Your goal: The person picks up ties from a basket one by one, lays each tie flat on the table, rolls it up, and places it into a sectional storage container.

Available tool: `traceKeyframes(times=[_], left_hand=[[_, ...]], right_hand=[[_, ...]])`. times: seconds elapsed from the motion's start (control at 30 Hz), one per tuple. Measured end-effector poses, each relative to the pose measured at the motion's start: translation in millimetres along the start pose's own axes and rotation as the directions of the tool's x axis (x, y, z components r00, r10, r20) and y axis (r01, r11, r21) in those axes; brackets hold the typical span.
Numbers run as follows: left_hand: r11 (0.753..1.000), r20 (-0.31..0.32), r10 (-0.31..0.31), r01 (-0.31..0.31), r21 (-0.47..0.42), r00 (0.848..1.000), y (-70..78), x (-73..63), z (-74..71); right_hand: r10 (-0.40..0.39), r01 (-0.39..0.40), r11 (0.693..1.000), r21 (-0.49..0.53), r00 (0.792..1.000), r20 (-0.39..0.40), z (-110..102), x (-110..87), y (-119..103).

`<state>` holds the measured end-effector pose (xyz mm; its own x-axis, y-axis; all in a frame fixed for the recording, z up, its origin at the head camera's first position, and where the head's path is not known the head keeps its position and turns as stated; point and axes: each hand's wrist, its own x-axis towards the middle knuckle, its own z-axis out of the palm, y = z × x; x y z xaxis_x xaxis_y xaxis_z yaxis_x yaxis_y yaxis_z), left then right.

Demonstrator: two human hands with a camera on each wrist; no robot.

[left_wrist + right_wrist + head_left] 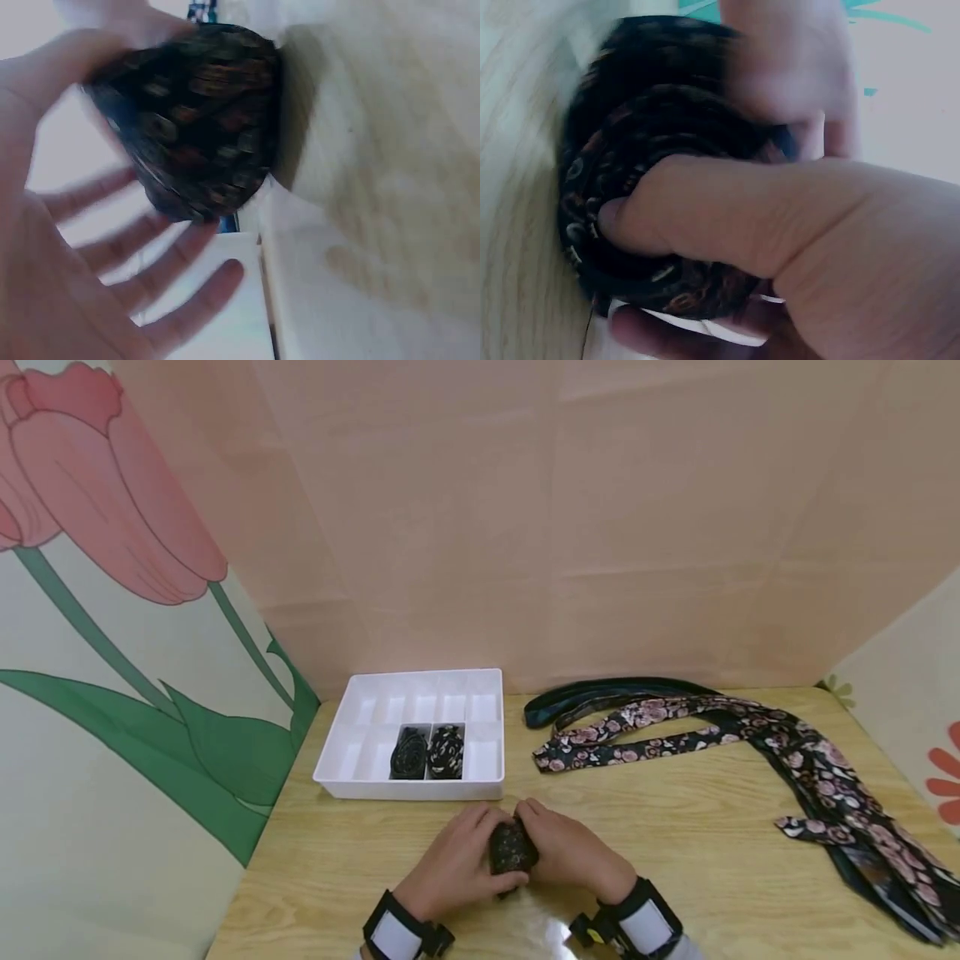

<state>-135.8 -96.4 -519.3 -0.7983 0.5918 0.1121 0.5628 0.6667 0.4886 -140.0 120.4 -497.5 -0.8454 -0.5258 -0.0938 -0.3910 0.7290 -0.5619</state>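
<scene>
Both hands hold a dark, small-patterned necktie [513, 850] wound into a roll, just in front of the white tray. My left hand [467, 860] has its thumb and fingers around the roll's left side; in the left wrist view its fingers [199, 296] spread, with some fingertips at the roll's lower edge. My right hand [573, 853] grips the right side. In the right wrist view, its thumb [697, 206] presses into the coiled face of the roll [652, 97], whose layers show as a spiral. The roll stands close over the wooden table.
A white divided tray [412, 790] sits behind the hands. Two rolled dark ties, one plain-looking [408, 754] and one patterned [447, 752], occupy neighbouring front compartments. Unrolled ties lie to the right: a pink-flowered one [832, 777] over dark green-blue ones [637, 687]. A wall rises behind the table [675, 860].
</scene>
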Motion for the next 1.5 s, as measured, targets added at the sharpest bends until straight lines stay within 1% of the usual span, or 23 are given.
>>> traceKeyframes(times=[0.07,0.13,0.17,0.23,0.3,0.4,0.47,0.53,0.63,0.73,0.77,0.8,0.83,0.9,1.03,1.1,1.17,1.27,1.37,1.43,1.5], left_hand=[[0.992,0.02,-0.089,0.091,-0.088,0.996,-1.8,-0.6,2.3],[0.97,0.05,-0.168,0.174,-0.168,0.985,-4.7,-0.7,5.8],[0.958,0.061,-0.194,0.203,-0.203,0.979,-5.8,-0.2,8.2],[0.938,0.075,-0.218,0.23,-0.26,0.973,-6.4,1.4,12.5],[0.92,0.081,-0.227,0.241,-0.309,0.97,-4.6,4.0,15.6],[0.899,0.048,-0.24,0.24,-0.365,0.97,-1.1,7.4,16.6],[0.882,0.006,-0.246,0.226,-0.413,0.969,-0.7,9.8,14.3],[0.859,-0.046,-0.25,0.199,-0.472,0.967,-0.3,12.2,10.1],[0.798,-0.113,-0.255,0.144,-0.585,0.96,-0.2,16.0,4.2],[0.739,-0.152,-0.271,0.104,-0.665,0.951,0.0,18.5,2.6],[0.724,-0.157,-0.278,0.099,-0.683,0.948,0.0,19.0,3.3],[0.718,-0.163,-0.282,0.095,-0.69,0.946,-0.1,19.3,4.4],[0.715,-0.164,-0.287,0.097,-0.692,0.944,-0.2,19.6,5.9],[0.719,-0.164,-0.297,0.107,-0.687,0.941,-0.9,20.2,9.7],[0.732,-0.153,-0.324,0.145,-0.665,0.934,-2.0,20.8,15.9],[0.741,-0.158,-0.329,0.15,-0.655,0.931,-3.0,21.0,18.4],[0.75,-0.17,-0.328,0.147,-0.644,0.929,-4.2,20.9,20.4],[0.768,-0.195,-0.311,0.125,-0.628,0.93,-7.4,20.2,23.9],[0.783,-0.209,-0.274,0.091,-0.615,0.939,-12.3,18.6,29.0],[0.783,-0.206,-0.242,0.066,-0.618,0.948,-15.9,17.4,32.7],[0.768,-0.195,-0.219,0.046,-0.639,0.956,-19.0,16.2,35.6]], right_hand=[[0.026,-0.026,0.999,0.031,1.0,0.013,1.4,0.0,1.7],[0.027,-0.029,0.998,0.06,0.999,0.029,1.7,0.0,3.4],[0.018,-0.021,0.997,0.072,0.999,0.038,2.0,0.4,4.2],[-0.016,0.013,0.997,0.079,0.999,0.047,2.8,1.2,5.1],[-0.061,0.059,0.996,0.065,0.997,0.036,4.1,2.2,5.6],[-0.093,0.094,0.995,0.023,0.995,-0.028,7.1,4.8,5.5],[-0.099,0.098,0.995,-0.011,0.99,-0.1,8.0,6.8,4.7],[-0.105,0.098,0.994,-0.047,0.978,-0.179,7.9,8.6,3.6],[-0.119,0.104,0.992,-0.069,0.958,-0.261,5.6,10.4,1.5],[-0.145,0.127,0.989,-0.078,0.947,-0.286,3.6,11.6,0.6],[-0.156,0.138,0.987,-0.083,0.946,-0.285,3.3,11.7,0.6],[-0.167,0.147,0.985,-0.091,0.944,-0.284,3.2,11.7,0.7],[-0.176,0.154,0.983,-0.101,0.944,-0.28,3.4,11.6,1.3],[-0.19,0.163,0.979,-0.12,0.943,-0.272,3.9,11.5,2.3],[-0.214,0.184,0.973,-0.136,0.943,-0.255,7.4,12.1,6.7],[-0.234,0.214,0.971,-0.104,0.94,-0.25,9.6,12.4,9.9],[-0.241,0.239,0.97,-0.038,0.938,-0.25,12.0,12.7,14.1],[-0.208,0.241,0.966,0.096,0.941,-0.269,13.4,12.6,20.2],[-0.134,0.19,0.96,0.204,0.956,-0.262,13.8,13.0,25.5],[-0.089,0.145,0.96,0.239,0.969,-0.23,13.9,13.3,28.3],[-0.059,0.109,0.961,0.255,0.979,-0.197,14.4,14.4,30.9]])
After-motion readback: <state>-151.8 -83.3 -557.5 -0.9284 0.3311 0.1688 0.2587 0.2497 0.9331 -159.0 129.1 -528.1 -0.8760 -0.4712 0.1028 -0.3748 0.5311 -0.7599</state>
